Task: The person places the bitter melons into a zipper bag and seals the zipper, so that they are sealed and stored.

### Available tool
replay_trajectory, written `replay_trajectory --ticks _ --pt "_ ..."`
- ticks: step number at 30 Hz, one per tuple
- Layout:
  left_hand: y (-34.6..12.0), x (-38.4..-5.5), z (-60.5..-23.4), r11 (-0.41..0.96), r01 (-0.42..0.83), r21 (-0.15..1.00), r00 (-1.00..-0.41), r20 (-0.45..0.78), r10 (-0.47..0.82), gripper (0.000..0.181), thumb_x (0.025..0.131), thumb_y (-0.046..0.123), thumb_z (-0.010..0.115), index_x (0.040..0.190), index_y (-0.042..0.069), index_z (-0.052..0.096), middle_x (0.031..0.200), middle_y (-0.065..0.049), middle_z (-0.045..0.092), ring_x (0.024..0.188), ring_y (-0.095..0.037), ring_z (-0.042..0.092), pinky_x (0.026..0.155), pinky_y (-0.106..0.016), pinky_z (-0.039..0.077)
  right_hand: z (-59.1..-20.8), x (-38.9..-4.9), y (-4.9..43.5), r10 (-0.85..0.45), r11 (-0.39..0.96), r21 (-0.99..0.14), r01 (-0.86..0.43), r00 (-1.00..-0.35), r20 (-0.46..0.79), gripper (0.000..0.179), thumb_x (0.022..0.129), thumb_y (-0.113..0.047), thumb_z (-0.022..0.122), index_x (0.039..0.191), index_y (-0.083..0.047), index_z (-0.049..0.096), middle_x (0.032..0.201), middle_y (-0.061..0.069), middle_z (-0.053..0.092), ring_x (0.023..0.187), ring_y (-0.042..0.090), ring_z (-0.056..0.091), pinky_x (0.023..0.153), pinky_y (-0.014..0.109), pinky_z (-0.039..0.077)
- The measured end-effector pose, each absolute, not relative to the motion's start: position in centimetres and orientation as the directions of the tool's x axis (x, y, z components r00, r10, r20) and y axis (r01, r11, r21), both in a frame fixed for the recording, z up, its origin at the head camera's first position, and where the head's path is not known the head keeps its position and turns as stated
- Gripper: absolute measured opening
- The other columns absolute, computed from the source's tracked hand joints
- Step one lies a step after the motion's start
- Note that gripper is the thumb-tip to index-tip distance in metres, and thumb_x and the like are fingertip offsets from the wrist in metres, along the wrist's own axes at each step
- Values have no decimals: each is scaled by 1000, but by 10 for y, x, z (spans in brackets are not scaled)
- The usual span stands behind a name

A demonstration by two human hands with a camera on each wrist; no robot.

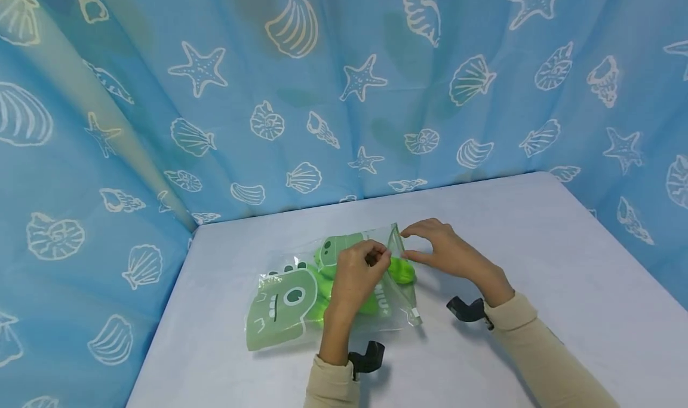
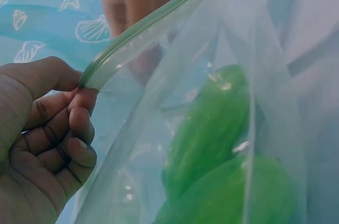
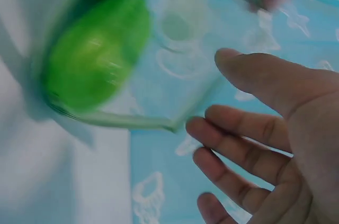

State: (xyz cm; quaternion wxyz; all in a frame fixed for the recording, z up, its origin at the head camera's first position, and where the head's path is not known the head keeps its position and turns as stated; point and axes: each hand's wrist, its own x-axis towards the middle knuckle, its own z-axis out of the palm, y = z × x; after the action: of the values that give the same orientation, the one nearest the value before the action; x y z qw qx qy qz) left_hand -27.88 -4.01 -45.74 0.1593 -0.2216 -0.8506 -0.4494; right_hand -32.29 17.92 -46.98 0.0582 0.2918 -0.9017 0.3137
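Note:
A clear zip bag [image 1: 282,312] with a pale green cartoon monster print lies on the white table. Inside it are several bright green, glossy, fruit-like things [image 1: 400,270], whose exact kind I cannot tell. My left hand [image 1: 357,273] pinches the green zip edge [image 2: 143,25] between thumb and forefinger, lifting it, as the left wrist view shows. The bag's mouth stands apart at its right end. Close by, my right hand [image 1: 448,249] has its thumb and fingers spread, with nothing between them in the right wrist view.
The white table [image 1: 215,276] has its back edge against a blue curtain [image 1: 322,97] with white shells and starfish. A black wrist camera mount [image 1: 368,357] sits at the left wrist, and another mount [image 1: 466,309] at the right.

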Motion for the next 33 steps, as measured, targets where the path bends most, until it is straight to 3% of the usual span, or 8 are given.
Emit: replay_trajectory --ticks 6,14,19,25,29,33 --pt "-41 -275 -458 534 492 688 -867 442 228 7 92 11 69 89 7 73 77 2 66 66 -6 58 61 -20 50 -459 -319 194 -447 567 -563 -602 -798 403 28 95 -22 71 120 -13 70 120 4 67 117 28 58 93 54 48" --pt "-48 -272 -439 481 539 692 -837 503 215 6 92 12 70 91 7 73 78 3 66 67 -7 59 61 -23 52 -454 -333 198 -395 506 -571 -647 -762 513 33 98 -16 66 131 -11 63 131 6 61 117 24 57 89 47 50" --pt "-52 -265 -429 361 566 741 -823 533 197 8 93 16 71 95 9 74 81 4 67 68 -9 61 63 -27 53 -453 -335 205 -485 433 -660 -613 -776 402 37 101 -11 60 137 -11 59 137 5 59 126 25 53 96 49 47" --pt "-58 -252 -413 166 564 809 -824 538 176 9 94 17 71 97 9 75 84 -1 70 71 -17 63 67 -30 53 -444 -330 211 -599 344 -719 -603 -731 326 44 101 -9 59 144 -18 54 141 0 56 135 22 45 101 51 45" --pt "-61 -246 -401 26 544 839 -827 530 189 9 94 13 70 97 5 74 87 -5 69 75 -22 62 70 -30 52 -434 -322 218 -587 281 -743 -607 -722 368 40 98 -8 64 136 -19 62 134 -3 61 129 17 51 102 39 44" --pt "-67 -237 -397 -28 529 848 -832 525 179 9 95 9 68 97 2 72 87 -8 67 75 -22 60 68 -30 53 -429 -311 223 -622 115 -779 -616 -656 427 33 91 5 67 121 -10 71 122 4 67 121 20 56 104 32 42"
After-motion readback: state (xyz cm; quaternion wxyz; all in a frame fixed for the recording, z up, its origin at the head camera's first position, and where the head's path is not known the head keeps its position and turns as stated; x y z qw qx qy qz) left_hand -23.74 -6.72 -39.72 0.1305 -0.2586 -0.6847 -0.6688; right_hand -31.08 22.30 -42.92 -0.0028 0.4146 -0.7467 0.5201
